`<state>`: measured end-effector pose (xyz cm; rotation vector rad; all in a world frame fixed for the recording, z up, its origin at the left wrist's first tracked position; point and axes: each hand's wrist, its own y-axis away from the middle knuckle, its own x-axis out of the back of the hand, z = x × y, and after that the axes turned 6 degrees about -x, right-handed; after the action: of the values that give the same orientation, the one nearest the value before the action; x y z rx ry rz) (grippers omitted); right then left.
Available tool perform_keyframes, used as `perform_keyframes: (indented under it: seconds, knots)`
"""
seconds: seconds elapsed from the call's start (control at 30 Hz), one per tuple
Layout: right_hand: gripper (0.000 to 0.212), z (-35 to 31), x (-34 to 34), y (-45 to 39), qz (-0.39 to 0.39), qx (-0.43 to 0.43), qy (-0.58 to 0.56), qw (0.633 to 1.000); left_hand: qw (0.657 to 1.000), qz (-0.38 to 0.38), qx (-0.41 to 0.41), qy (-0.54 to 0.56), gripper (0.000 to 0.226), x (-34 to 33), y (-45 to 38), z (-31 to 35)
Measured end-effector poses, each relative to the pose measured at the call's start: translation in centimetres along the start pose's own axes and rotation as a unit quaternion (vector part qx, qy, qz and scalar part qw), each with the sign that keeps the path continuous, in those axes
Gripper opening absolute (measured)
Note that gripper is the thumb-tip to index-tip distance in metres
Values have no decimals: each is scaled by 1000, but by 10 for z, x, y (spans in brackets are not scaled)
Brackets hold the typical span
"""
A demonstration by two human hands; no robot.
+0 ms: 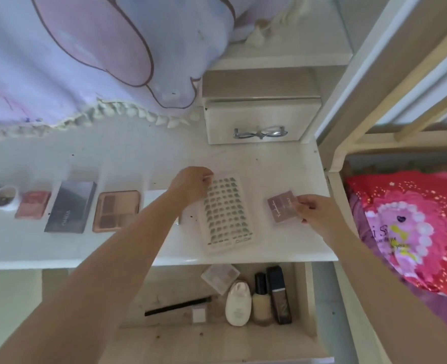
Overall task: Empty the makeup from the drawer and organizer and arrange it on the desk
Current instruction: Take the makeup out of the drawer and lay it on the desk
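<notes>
View from above a white table [138, 245]. The left hand [193, 185] pinches the top edge of a clear tray [227, 214] of small grey pieces, which lies flat on the table. Just to the right of the tray, the right hand [311, 208] pinches a small mauve palette [281, 207]. A row of palettes [117, 210] lies to the left. Below the table edge, an open drawer [164, 334] holds bottles [261, 300] and a brush [177, 307].

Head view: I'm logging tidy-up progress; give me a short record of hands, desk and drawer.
left hand: holds top edge of clear tray on desk
right hand: pinches mauve palette
desk row: peach palette, grey palette, round pot among those lined up
drawer: open; holds brush, white bottle, foundation bottle, dark tube
</notes>
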<state>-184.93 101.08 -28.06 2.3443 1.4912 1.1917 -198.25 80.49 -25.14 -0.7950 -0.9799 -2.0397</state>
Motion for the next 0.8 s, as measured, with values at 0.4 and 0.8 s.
perform_keyframes:
  seconds: [0.4,0.8]
  knots:
    - [24,6,-39,12,126,92,212,965,983,115,-118,-86,32,-32,-14,-31]
    - [31,14,-47,25,173,130,157,964,946,224,-182,-144,32,-43,3,-32]
